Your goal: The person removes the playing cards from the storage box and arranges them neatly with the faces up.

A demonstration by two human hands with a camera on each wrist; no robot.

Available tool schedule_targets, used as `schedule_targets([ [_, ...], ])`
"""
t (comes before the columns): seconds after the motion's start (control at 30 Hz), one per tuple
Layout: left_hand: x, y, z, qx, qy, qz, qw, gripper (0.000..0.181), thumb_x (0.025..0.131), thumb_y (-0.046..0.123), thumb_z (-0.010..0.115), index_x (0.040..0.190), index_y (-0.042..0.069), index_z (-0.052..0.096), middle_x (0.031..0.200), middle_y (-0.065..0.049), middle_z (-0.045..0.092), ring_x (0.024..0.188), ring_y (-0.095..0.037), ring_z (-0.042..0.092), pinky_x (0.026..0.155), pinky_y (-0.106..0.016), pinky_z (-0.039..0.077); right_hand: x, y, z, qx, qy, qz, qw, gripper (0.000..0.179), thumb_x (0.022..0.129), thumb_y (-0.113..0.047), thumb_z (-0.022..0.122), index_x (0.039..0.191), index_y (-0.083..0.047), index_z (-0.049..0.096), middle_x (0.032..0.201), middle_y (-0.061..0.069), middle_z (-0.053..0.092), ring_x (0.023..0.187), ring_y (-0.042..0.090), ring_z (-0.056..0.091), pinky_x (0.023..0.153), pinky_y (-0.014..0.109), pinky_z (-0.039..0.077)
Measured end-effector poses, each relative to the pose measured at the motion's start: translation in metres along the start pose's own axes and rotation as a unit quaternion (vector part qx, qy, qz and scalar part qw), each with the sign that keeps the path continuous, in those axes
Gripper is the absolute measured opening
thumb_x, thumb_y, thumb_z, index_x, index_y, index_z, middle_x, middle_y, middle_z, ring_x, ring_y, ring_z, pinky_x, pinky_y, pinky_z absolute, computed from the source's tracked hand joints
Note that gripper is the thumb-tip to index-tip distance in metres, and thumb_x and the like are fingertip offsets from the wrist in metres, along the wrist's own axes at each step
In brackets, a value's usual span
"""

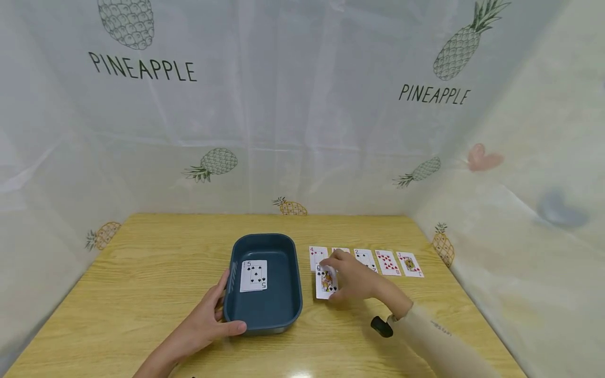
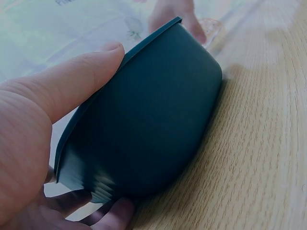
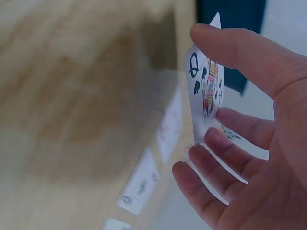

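Note:
My left hand (image 1: 203, 320) grips the near left corner of a dark blue plastic tray (image 1: 283, 310). In the left wrist view its thumb (image 2: 96, 67) lies along the rim and the other fingers reach under the side. Inside the tray lies a small stack of playing cards with a five of spades (image 1: 253, 275) on top. My right hand (image 1: 356, 278) holds a queen of spades playing card (image 1: 325, 283) by its edges, between thumb and fingers, just right of the tray. The right wrist view shows this card (image 3: 204, 86) slightly bent and raised off the table.
Behind the right hand, a row of face-up cards lies on the wooden table (image 1: 142, 294): a four of diamonds (image 1: 318, 254), a partly hidden card, a black two (image 1: 365, 258), a heart card (image 1: 387, 262) and a jack (image 1: 409, 264). Pineapple-print sheeting (image 1: 283, 105) encloses the table.

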State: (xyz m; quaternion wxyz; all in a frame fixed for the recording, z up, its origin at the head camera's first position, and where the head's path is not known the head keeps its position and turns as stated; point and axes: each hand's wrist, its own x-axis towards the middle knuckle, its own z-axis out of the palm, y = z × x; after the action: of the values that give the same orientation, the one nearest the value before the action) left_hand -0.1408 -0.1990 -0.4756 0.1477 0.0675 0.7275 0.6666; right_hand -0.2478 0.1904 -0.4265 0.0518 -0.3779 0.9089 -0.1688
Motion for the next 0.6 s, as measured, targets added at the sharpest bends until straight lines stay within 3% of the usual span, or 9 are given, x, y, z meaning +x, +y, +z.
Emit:
schedule_targets([
  [0.27, 0.0, -0.002, 0.001, -0.007, -0.01, 0.005, 0.9999, 0.127, 0.088, 0.015, 0.089, 0.172, 0.025, -0.005, 0.167, -0.027, 0.004, 0.144, -0.047, 0.049, 0.098, -0.036, 0.061, 0.003, 0.002, 0.017, -0.013, -0.044, -0.008, 0.9989, 0.075, 0.077, -0.028, 0.097, 0.14, -0.004, 0.065, 0.126, 0.01, 0.057, 0.11, 0.022, 0.052, 0.092, 0.038, 0.053],
  [0.6, 0.0, -0.001, -0.001, -0.005, -0.009, 0.003, 0.9999, 0.126, 0.089, 0.014, 0.088, 0.172, 0.025, -0.007, 0.169, -0.027, 0.0, 0.146, -0.049, 0.046, 0.099, -0.035, 0.06, 0.005, -0.001, 0.017, -0.016, -0.062, 0.001, 0.998, 0.073, 0.075, -0.029, 0.097, 0.137, -0.005, 0.067, 0.118, 0.007, 0.058, 0.1, 0.017, 0.05, 0.085, 0.031, 0.05],
])
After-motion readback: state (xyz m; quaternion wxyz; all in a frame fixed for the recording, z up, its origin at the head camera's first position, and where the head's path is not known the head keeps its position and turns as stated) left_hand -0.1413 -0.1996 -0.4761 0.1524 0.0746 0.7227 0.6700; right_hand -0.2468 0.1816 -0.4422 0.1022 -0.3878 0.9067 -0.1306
